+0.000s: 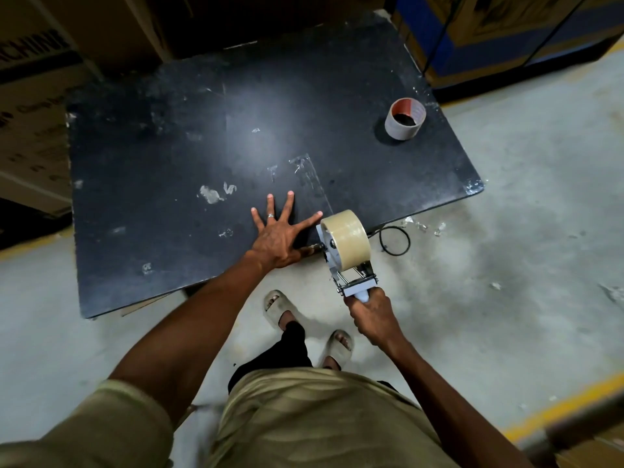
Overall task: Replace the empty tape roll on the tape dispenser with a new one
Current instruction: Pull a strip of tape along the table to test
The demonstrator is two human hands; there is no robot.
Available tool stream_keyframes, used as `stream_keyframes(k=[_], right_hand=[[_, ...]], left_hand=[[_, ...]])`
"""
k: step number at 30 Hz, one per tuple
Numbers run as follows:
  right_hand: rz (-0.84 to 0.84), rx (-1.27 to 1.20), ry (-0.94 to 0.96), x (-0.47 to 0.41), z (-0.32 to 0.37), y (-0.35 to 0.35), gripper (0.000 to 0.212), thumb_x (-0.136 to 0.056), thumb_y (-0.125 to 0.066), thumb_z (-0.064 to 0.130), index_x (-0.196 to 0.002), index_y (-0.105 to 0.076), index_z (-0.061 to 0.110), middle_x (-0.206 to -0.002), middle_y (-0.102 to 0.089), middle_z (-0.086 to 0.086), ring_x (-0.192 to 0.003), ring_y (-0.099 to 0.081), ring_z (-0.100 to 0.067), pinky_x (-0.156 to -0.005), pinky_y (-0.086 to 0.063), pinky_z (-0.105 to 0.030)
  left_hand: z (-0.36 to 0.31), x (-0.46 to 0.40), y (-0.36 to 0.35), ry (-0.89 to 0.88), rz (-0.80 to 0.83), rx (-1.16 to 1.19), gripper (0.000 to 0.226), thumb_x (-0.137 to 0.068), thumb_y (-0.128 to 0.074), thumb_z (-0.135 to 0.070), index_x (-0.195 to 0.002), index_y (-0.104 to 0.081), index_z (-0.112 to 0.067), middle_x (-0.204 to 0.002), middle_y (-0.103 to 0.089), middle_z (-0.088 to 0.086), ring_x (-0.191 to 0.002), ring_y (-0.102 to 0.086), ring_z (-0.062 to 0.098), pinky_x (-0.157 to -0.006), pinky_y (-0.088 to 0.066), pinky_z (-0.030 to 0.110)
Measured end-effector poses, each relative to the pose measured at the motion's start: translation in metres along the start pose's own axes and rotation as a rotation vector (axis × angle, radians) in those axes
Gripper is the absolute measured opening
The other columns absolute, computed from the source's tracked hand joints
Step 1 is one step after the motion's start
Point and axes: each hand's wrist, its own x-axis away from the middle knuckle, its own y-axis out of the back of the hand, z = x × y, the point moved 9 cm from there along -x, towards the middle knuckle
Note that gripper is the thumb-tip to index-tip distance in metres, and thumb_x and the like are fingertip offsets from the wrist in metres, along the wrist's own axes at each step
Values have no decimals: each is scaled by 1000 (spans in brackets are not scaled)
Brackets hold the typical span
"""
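On scuffed black table, lower centre: right hand clamped on white-handled metal tape dispenser carrying full beige roll, left hand flat, fingers spread, empty cardboard core upper right; best pulled straight, palm steadying.

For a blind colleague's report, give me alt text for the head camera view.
A right hand grips a tape dispenser loaded with a full tape roll, while the left hand presses flat on a black table. An empty tape core stands far right.

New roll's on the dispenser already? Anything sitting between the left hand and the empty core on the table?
Yes, a full roll sits on the tape dispenser, held by the right hand. The left hand lies flat on the black table. Only bare tabletop lies between it and the empty core at the far right.
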Motion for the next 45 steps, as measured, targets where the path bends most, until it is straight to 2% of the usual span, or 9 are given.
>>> stream_keyframes(k=[8,13,17,22,25,27,33,39,45], right_hand=[[-15,65,34,-1,3,1,15,-85,-63,17,-70,-60,15,-64,-63,2,-56,-56,-15,-50,-39,-22],[-15,119,72,0,6,-2,7,-83,-62,15,-81,-65,9,-76,-70,-7,-72,-64,-27,-61,-44,-30],[-1,205,90,-5,3,-4,9,-80,-60,22,-77,-61,13,-72,-64,-2,-66,-59,-22,-58,-38,-28],[17,320,-53,-8,-68,7,18,-92,-62,26,-87,-69,10,-88,-72,-16,-84,-70,-37,-67,-53,-37],[17,335,-158,-10,-107,14,26,-93,-60,33,-68,-57,23,-76,-67,-12,-70,-70,-37,-64,-60,-46],[30,322,-162,-8,-106,14,31,-91,-61,31,-62,-52,24,-69,-63,-9,-59,-61,-28,-58,-56,-41],[75,183,-90,-4,-75,9,32,-58,-55,49,-55,-51,18,-55,-56,-5,-49,-49,-22,-53,-40,-33],[46,141,-126,-6,-74,14,26,-73,-65,24,-52,-51,16,-50,-56,0,-44,-46,-20,-52,-37,-31],[40,141,-137,1,-63,17,26,-79,-62,20,-54,-53,15,-52,-57,-4,-42,-46,-22,-45,-34,-25]], left_hand=[[-1,-1,3,24,13,12,85,-80,-53,-77,-142,5,-67,-163,25,7,-142,23,54,-105,5,80],[-1,-1,0,25,19,5,90,-80,-58,-73,-142,7,-67,-162,26,7,-142,24,54,-106,3,81],[-3,1,2,28,25,-7,92,-81,-63,-66,-144,5,-65,-162,26,8,-142,23,55,-106,2,81],[-4,1,5,29,18,-7,88,-79,-58,-69,-144,2,-65,-163,24,6,-142,21,55,-105,2,81],[-2,0,4,29,36,-4,91,-79,-62,-65,-144,2,-65,-162,26,6,-141,23,56,-105,5,81],[-4,0,4,23,34,-5,92,-80,-63,-64,-144,3,-65,-162,27,6,-141,24,56,-105,5,81],[-4,0,3,25,44,-3,93,-79,-63,-63,-143,4,-66,-162,28,6,-141,24,55,-105,4,81],[-4,1,4,23,45,-10,92,-78,-62,-65,-144,3,-65,-162,25,6,-142,21,56,-105,1,82],[-5,3,6,19,62,33,97,-76,-68,-57,-144,1,-65,-163,25,6,-142,24,54,-105,4,81]])
